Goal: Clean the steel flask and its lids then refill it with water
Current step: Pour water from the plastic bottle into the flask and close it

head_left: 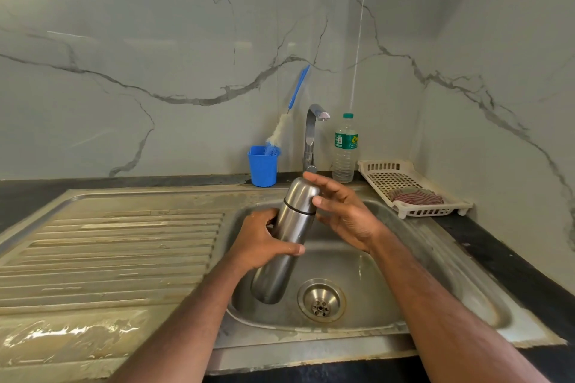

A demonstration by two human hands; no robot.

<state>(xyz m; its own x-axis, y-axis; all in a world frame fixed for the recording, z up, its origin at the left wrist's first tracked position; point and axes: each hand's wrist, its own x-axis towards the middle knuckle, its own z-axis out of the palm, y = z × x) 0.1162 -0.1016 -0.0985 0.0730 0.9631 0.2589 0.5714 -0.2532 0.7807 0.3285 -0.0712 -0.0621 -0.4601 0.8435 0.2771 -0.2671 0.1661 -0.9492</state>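
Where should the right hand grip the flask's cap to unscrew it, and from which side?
Grip the domed cap above the dark seam, right hand coming from the right and over the top. The flask tilts up and away over the sink, the left hand wraps its body, so only the cap end is free.

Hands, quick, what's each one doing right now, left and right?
Left hand: closed around the body of the steel flask, holding it tilted over the sink.
Right hand: open, fingers spread, fingertips touching the flask's cap.
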